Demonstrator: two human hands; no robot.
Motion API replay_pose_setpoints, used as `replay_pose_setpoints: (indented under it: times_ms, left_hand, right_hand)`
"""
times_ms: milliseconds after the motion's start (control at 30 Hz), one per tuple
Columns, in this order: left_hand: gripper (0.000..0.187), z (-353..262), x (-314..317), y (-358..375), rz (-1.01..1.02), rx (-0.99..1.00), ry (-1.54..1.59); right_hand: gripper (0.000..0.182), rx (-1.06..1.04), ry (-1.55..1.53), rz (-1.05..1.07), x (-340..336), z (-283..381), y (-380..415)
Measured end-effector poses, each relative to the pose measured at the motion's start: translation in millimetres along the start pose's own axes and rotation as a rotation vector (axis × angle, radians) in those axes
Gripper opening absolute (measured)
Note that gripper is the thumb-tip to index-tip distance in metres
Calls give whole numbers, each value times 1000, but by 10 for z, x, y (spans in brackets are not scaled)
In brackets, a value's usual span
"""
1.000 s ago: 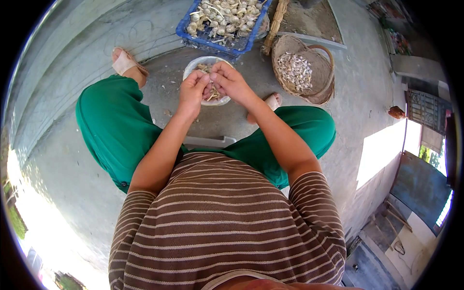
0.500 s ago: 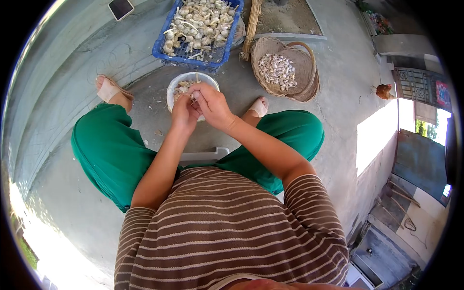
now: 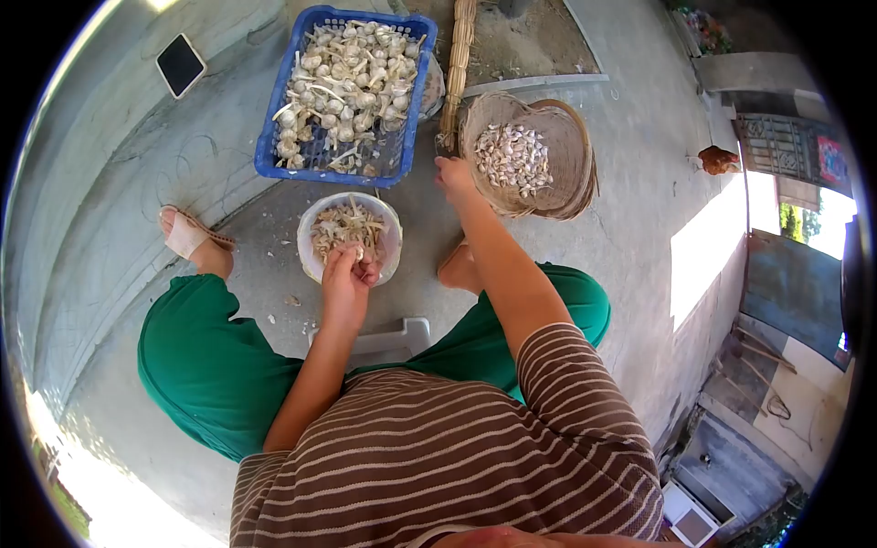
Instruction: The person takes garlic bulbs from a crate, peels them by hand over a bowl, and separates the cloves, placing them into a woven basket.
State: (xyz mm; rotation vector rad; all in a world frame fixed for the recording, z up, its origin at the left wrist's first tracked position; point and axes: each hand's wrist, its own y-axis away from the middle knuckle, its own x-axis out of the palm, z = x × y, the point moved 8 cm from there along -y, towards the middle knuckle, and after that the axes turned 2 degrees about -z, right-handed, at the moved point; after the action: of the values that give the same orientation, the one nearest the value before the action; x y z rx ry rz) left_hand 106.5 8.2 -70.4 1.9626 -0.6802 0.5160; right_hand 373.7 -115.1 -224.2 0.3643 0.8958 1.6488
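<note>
My left hand (image 3: 351, 267) is over the near rim of a white bowl (image 3: 394, 239) of garlic skins and stalks (image 3: 343, 222). Its fingers are closed round a pale piece of garlic (image 3: 359, 255). My right hand (image 3: 453, 175) is to the right of the bowl, close to the left edge of a wicker basket (image 3: 570, 151) with garlic cloves (image 3: 514, 157) in it. The fingers of that hand are drawn together, and anything between them is too small to make out. Beyond the bowl stands a blue crate (image 3: 265, 151) with whole garlic bulbs (image 3: 352, 82).
A bundle of straw stalks (image 3: 458, 64) lies between crate and basket. A phone-like dark tablet (image 3: 181, 66) lies at the upper left. My sandalled feet flank the bowl, and a white plastic stool edge (image 3: 388, 339) shows below it. A hen (image 3: 718, 160) stands far right.
My hands have parted. The right one has moved away to the right, toward the wicker basket, while the left one stays at the bowl. The view has shifted, so crate and bowl appear lower.
</note>
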Motion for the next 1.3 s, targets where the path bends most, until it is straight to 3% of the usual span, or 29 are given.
replay_pose_setpoints:
  times_ms: [133,200,333,400,433,500,533,567,633,667,800,833,900,933,1000,1033,1067,1100,1133,1233,1300]
  left_hand:
    - [9,-22,-49,-97,-67,-36,-54]
    - [10,-71,-58,-126,-89,-32,-59]
    - [11,-142,-161,-156,-137,-39,-83]
    - [11,-156,-171,-190,-141,-36,-71]
    - [11,-142,-180,-196,-140,-39,-70]
    - [10,-133,-186,-178,-135,-41,-68]
    - [10,-140,-181,-162,-151,-42,-85]
    - [10,-138,-175,-125,-167,-44,-104]
    - [10,-95,-36,-86,-150,-44,-102]
    - [10,-67,-5,-31,-153,-55,-109]
    - [9,29,268,-74,4,-25,-138]
    - [9,77,346,-145,38,-26,-154]
    - [10,216,413,-189,66,-30,-170]
    - [10,264,468,-212,73,-41,-190]
    - [10,364,470,-315,86,-69,-199]
    - [9,395,514,-330,79,-97,-206]
    - [9,443,587,-359,76,-128,-218]
    - [11,446,613,-320,71,-132,-247]
    - [10,421,611,-407,105,-105,-295]
    - [6,172,642,-397,92,-3,-348]
    - [7,40,475,-352,54,19,-372]
  right_hand:
    - [39,91,-320,-140,218,20,-301]
    - [30,28,-746,-426,249,76,-386]
    - [35,8,-892,-607,333,242,-416]
    - [40,-108,-902,-259,398,648,-448]
    - [40,-112,-901,-262,322,751,-433]
    - [43,-243,-587,-26,368,1196,-387]
    - [23,-233,-585,24,397,1383,-368]
    - [23,-240,-587,26,349,1578,-353]
    - [21,-65,-614,438,456,2001,-404]
    - [19,-76,-627,464,337,2244,-325]
    - [22,14,-843,652,-699,2844,866]
    - [27,36,-967,751,-1104,2844,1392]
    - [42,9,-1160,759,-2003,2538,2328]
    - [53,-98,-1197,736,-2482,2327,2643]
    - [55,-394,-1041,516,-3391,1943,3174]
    - [51,-613,-821,329,-3839,1849,3438]
    - [48,-766,-829,143,-4269,1802,3726]
    - [44,-919,-790,46,-4698,1817,4027]
    - [37,-1045,-831,133,-5200,1857,4256]
    - [23,-1461,-792,-159,-6689,1972,5205]
    - [17,-1410,-1003,-843,-7584,1776,5740]
